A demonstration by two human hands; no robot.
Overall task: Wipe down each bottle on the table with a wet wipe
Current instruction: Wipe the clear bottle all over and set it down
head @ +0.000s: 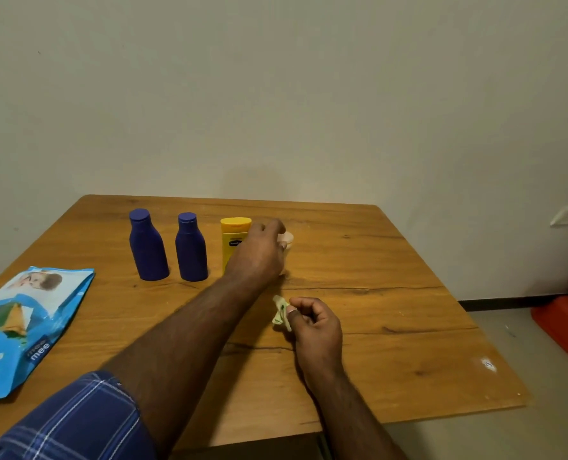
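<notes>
Head view showed the left hand [259, 250] stretched across to the far end of a row of bottles on the wooden table [392, 293], its fingers curled round a pale bottle [287, 239], seemingly to lift or steady it for wiping. The right hand [316, 327] waited nearer, pinching a crumpled wet wipe [281, 313] between thumb and fingers. Left of the pale bottle stood the yellow bottle [234, 240] and two blue bottles [148, 247] [190, 249], upright and in easy reach. At the near left lay the wipes packet [27, 320]. The left hand hid most of the pale bottle, so its shape stayed unclear.
</notes>
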